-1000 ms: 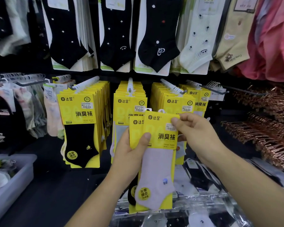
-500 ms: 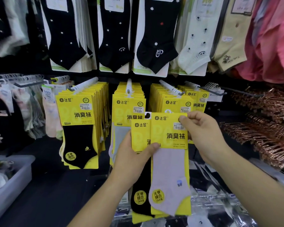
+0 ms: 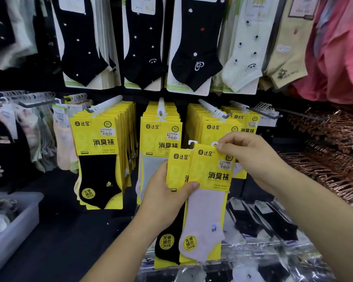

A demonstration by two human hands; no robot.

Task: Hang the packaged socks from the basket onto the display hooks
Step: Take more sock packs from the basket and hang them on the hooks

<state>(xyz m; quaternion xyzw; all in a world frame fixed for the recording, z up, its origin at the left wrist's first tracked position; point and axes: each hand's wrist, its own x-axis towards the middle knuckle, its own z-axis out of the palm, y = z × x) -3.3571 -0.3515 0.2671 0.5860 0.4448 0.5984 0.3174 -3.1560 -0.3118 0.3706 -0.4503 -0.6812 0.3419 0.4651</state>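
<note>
1. gripping two yellow packs together in the left hand (image 3: 163,200), thumb curled across the front: lilac sock pack (image 3: 209,210) foremost, black sock pack (image 3: 176,167) behind it, offset left.
2. pinching the lilac sock pack's top right corner, beside its hanger tab, with the right hand (image 3: 253,161).
3. held below and in front of the middle display hook (image 3: 161,107), loaded with hanging packs (image 3: 157,135).

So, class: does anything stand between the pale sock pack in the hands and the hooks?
Nothing visible does. The pale sock pack, held by the left hand and right hand, sits just below the nearest hook, whose tip is free.
</note>
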